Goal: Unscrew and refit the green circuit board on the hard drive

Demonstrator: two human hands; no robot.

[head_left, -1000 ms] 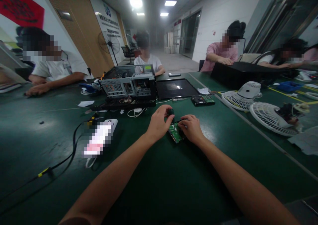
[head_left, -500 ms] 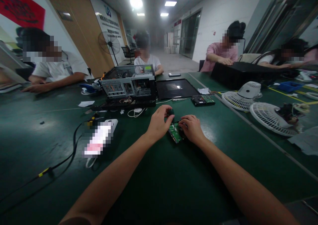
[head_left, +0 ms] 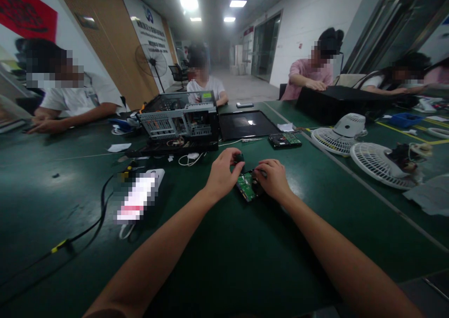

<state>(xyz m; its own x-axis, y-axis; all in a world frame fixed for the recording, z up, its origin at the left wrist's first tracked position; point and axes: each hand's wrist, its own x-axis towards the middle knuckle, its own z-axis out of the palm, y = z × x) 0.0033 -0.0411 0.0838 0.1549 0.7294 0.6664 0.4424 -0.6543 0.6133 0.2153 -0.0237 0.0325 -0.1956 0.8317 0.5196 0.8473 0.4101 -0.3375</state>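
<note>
My left hand point(head_left: 226, 170) is closed around the dark handle of a screwdriver point(head_left: 239, 158), whose thin shaft points down at a hard drive point(head_left: 244, 186). The drive lies on the green table with its green circuit board facing up and a dark round part beside it. My right hand point(head_left: 273, 175) hovers at the drive's right edge, thumb and fingers pinched together. Whatever sits between those fingertips is too small to make out.
An opened computer case point(head_left: 178, 121) stands ahead, beside a black panel point(head_left: 247, 125). A second hard drive point(head_left: 285, 140) lies to the right, near white fan parts point(head_left: 335, 135). At left are a phone point(head_left: 140, 196) and a black cable point(head_left: 103, 201). Several people sit around the table.
My right hand has drawn slightly right, uncovering more of the drive's dark round part. My left hand keeps the screwdriver over the board. The whole view has shifted a little.
</note>
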